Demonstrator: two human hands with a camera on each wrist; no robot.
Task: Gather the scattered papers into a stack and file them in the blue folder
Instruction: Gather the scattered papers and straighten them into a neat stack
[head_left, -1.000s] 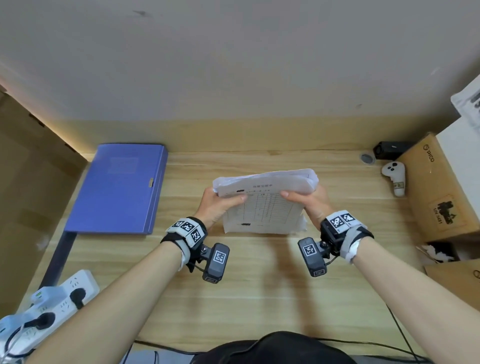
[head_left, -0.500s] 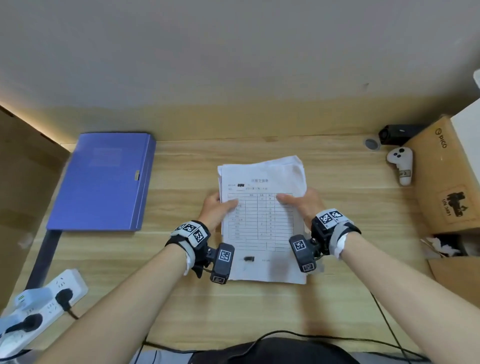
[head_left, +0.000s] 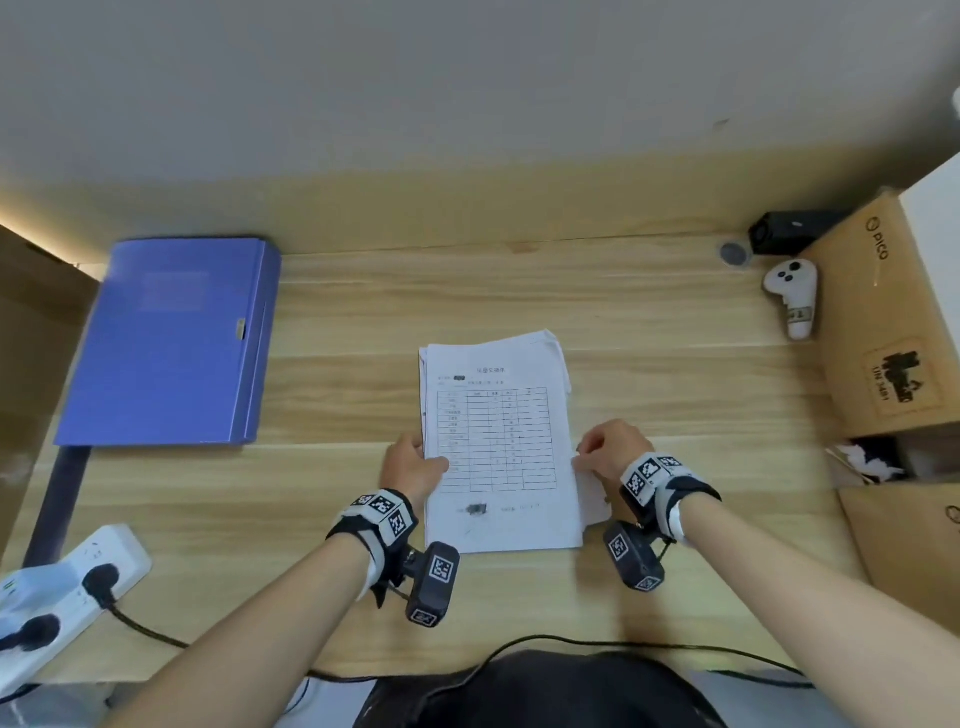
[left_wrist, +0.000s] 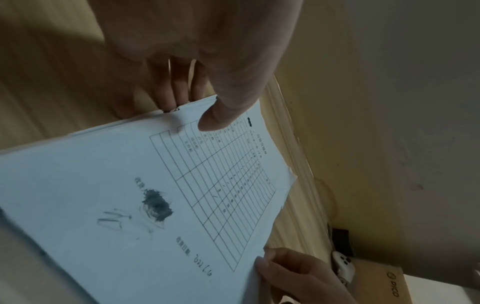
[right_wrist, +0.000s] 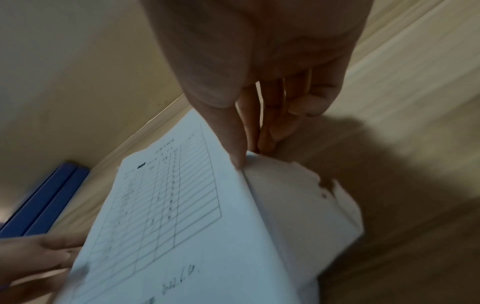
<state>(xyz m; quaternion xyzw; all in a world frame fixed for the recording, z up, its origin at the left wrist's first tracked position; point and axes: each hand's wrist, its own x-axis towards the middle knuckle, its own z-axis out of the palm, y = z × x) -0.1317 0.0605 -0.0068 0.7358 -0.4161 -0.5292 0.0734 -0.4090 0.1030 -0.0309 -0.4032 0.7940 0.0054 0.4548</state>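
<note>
A stack of white papers (head_left: 498, 441) with a printed table on top lies flat in the middle of the wooden desk (head_left: 675, 364). My left hand (head_left: 431, 457) grips its left edge, the thumb (left_wrist: 221, 117) on top and the fingers underneath. My right hand (head_left: 584, 454) pinches the right edge, the thumb (right_wrist: 233, 144) on the top sheet. One lower sheet (right_wrist: 298, 195) sticks out to the right of the stack. The blue folder (head_left: 171, 343) lies closed at the far left, apart from both hands.
A white power strip (head_left: 78, 566) with plugs sits at the near left corner. A white controller (head_left: 792, 296), a black device (head_left: 789, 231) and cardboard boxes (head_left: 883, 322) line the right side. A black cable (head_left: 649, 644) runs along the front edge.
The stack, held upright on its edge a second ago, now lies flat. Both hands have slid from its top face out to its side edges, nearer to me.
</note>
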